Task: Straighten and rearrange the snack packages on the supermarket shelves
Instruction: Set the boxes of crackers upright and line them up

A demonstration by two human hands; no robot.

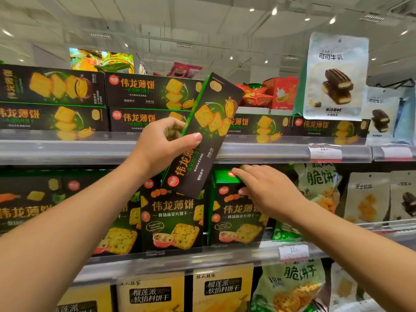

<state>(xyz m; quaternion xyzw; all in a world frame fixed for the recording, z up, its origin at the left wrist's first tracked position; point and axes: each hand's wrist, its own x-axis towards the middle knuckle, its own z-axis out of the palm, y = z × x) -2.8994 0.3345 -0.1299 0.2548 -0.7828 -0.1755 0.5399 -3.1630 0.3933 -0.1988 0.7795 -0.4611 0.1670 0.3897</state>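
A long black-and-green cardboard cracker box is gripped in the left hand, thumb across its front face, fingers curled behind; the box is held tilted in the air before the upper shelf rail, upper end leaning right. The right hand is laid with fingers nearly straight on the top right corner of an upright black-and-green cracker box on the middle shelf; nothing is grasped. Just left, a matching upright box is seen. Further back, flat black cracker boxes are stacked two high on the upper shelf. At far right, a white cocoa-sandwich pouch is seen standing.
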